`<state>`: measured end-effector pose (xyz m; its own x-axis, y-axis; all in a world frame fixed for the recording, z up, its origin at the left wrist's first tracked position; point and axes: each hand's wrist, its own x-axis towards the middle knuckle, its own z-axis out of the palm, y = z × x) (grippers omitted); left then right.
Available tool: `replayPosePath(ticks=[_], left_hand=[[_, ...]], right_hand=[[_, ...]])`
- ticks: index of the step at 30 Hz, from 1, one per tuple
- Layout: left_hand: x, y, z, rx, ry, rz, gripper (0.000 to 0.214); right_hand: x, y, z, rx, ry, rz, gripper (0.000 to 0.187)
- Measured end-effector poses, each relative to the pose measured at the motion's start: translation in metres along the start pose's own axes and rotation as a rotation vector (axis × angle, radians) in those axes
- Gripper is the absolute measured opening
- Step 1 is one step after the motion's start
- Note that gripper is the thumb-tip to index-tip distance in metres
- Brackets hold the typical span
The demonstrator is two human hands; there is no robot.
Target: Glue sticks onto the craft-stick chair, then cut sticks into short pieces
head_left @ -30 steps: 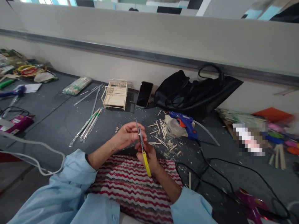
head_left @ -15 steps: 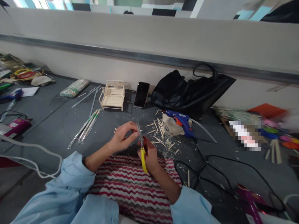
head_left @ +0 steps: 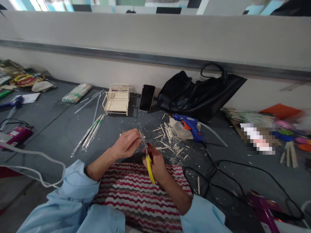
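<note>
My right hand (head_left: 156, 163) grips yellow-handled scissors (head_left: 146, 153), whose grey blades point up and away from me. My left hand (head_left: 126, 143) is pinched shut right beside the blades, fingertips touching them; whatever it holds there is too small to make out. Both hands hover over the near edge of the grey table (head_left: 60, 129), above a red and white striped cloth (head_left: 141, 194) on my lap. Cut wooden stick pieces (head_left: 166, 136) lie scattered just beyond the hands.
A blue glue gun (head_left: 188, 126) rests on a rag, its black cord (head_left: 230, 174) looping to the right. Behind stand a small stick-built bench (head_left: 116, 100), a phone (head_left: 147, 98) and a black bag (head_left: 196, 94). Wrapped sticks (head_left: 89, 132) lie at left.
The scissors' blades have tilted slightly left and the right hand has dropped a little. The left hand stays pinched at the blades.
</note>
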<state>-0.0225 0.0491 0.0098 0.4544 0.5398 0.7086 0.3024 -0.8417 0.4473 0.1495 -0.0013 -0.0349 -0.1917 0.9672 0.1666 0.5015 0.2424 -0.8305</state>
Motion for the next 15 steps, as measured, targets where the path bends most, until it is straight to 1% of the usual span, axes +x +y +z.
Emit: replayPosePath(ticks=[4,9,15], left_hand=[[-0.0008,0.0004,0.001,-0.016,-0.005,-0.029,0.015],[-0.0006,0.0019,0.0013,-0.035,0.01,-0.035,0.017],[0.0,0.0023,0.0031,-0.032,0.07,-0.061,0.013]], right_hand=[[0.0005,-0.0008,0.0001,0.031,-0.012,0.009,0.025],[0.0011,0.0026,0.002,0.012,0.007,-0.014,0.021],[0.0027,0.0077,0.0059,-0.019,0.04,-0.034,0.019]])
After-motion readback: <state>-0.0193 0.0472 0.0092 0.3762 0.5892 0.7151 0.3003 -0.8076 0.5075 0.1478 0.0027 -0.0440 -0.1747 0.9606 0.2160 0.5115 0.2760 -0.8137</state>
